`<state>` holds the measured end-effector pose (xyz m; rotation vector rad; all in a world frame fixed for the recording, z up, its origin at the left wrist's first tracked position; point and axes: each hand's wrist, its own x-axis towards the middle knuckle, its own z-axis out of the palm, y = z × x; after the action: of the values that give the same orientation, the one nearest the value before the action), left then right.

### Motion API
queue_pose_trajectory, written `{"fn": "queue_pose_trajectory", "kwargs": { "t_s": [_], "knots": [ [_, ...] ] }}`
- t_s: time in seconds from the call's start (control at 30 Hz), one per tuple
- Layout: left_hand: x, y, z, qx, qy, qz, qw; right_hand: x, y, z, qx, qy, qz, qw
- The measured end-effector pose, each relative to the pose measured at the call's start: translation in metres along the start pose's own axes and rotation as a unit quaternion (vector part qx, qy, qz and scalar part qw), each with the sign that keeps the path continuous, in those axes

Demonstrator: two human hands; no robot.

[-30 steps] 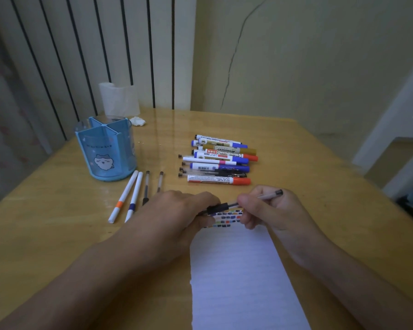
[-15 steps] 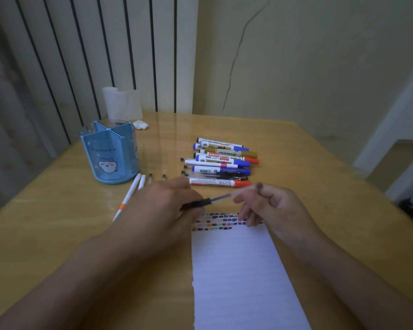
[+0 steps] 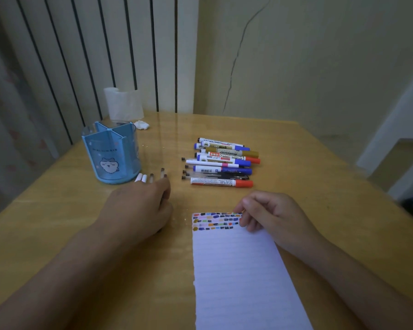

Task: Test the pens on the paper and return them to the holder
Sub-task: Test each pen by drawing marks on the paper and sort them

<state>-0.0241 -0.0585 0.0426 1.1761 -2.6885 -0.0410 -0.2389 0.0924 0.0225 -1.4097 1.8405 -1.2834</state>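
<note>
So the left hand is down over the small row of pens lying just in front of the blue holder, near the table's left edge. Only their tips poke out past the fingers, and I can't tell if it's actually holding one or just resting on them. My guess is it's setting a tested pen with that group. To do it well, I'd lay it parallel to the others so nothing rolls, and keep clear of the holder so it doesn't get knocked.

The right hand is loosely curled with nothing in it, fingertips resting on the top right corner of the paper, right by the rows of colour test marks. Good for pinning the sheet.

The marker pile sits past the paper, mid-table. Labels I can read: "WHITEBOARD" on 1 blue-capped marker, "PERMANENT" on the gold-capped one. The holder has small lettering and a cartoon face, too tiny to read.
</note>
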Motion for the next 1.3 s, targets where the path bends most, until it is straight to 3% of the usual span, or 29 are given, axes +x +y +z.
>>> {"fn": "queue_pose_trajectory", "kwargs": {
  "t_s": [0.43, 0.67, 0.77, 1.0, 1.13, 1.3],
  "knots": [
    [0.001, -0.006, 0.001, 0.021, 0.031, 0.037, 0.999, 0.002, 0.004, -0.003, -0.047, 0.024, -0.028, 0.998],
    [0.001, -0.006, 0.003, 0.017, 0.046, 0.036, 0.998, 0.01, 0.014, -0.014, -0.176, 0.099, -0.072, 0.977],
    [0.002, -0.003, 0.006, -0.013, 0.059, 0.077, 0.995, 0.016, 0.021, -0.02, -0.242, 0.098, -0.066, 0.963],
    [-0.002, 0.008, 0.013, -0.066, -0.075, 0.209, 0.973, 0.02, 0.033, -0.021, -0.309, 0.03, -0.045, 0.95],
    [-0.001, 0.009, 0.015, -0.061, -0.102, 0.218, 0.969, 0.021, 0.032, -0.02, -0.319, 0.001, -0.033, 0.947],
    [0.0, 0.008, 0.015, -0.066, -0.107, 0.215, 0.968, 0.021, 0.034, -0.02, -0.313, 0.036, -0.052, 0.948]
  ]
}}
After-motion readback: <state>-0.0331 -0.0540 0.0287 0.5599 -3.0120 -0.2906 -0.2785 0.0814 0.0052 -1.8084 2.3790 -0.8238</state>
